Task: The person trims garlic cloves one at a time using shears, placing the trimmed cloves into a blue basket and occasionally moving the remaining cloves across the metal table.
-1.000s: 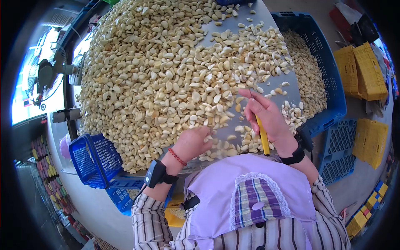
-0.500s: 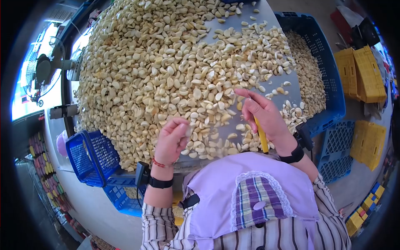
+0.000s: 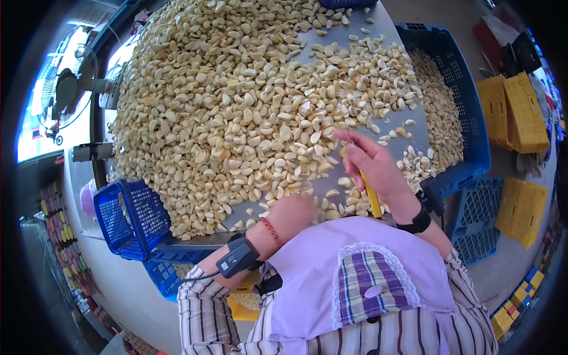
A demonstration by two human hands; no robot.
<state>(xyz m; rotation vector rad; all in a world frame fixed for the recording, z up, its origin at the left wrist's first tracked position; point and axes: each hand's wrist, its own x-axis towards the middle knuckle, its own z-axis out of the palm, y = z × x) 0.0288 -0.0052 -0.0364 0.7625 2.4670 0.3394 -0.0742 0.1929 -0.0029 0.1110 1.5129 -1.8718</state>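
Steel table top [image 3: 419, 137], loaded over most of its surface with a heap of pale kernels [image 3: 225, 106].

Hands: my left hand [image 3: 293, 214] lies knuckles-up on the loose kernels at the near edge, fingers curled under. I cannot tell whether they hold anything. My right hand [image 3: 373, 165] is closed around a yellow-handled tool [image 3: 371, 198], forefinger stretched toward the heap's edge and handle running back toward the wrist. The working end is hidden.

Containers: the large blue crate [image 3: 473, 118] against the table's right side holds a layer of kernels [image 3: 441, 112]. The small blue basket [image 3: 127, 222] at the left corner shows little inside, as far as I can see.

Progress, in my judgement: early to middling. Only a thin strip near me and a patch toward the crate are thinned out, and the bulk of the heap is unworked.
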